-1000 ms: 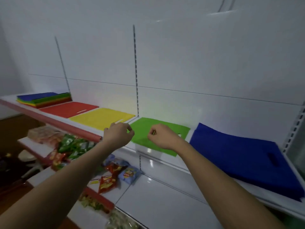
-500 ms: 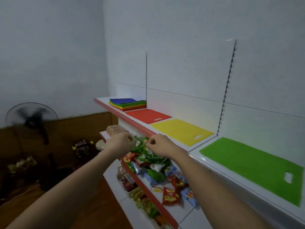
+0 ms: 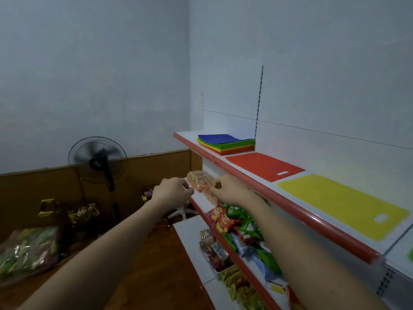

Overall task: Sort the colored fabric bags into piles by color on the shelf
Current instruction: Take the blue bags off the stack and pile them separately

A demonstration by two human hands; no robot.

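No legible text on anything.

Open air above the top shelf [image 3: 297, 212]; bare white strip between red bag [image 3: 263, 165] and yellow bag [image 3: 342, 203]. Mixed stack [image 3: 225, 144] fills the far end. Snack packets [image 3: 243, 233] crowd the shelf below.

fan [image 3: 98, 162] by wall | snack packets [image 3: 237, 229] (lower shelves) | bagged goods [image 3: 26, 249] on floor
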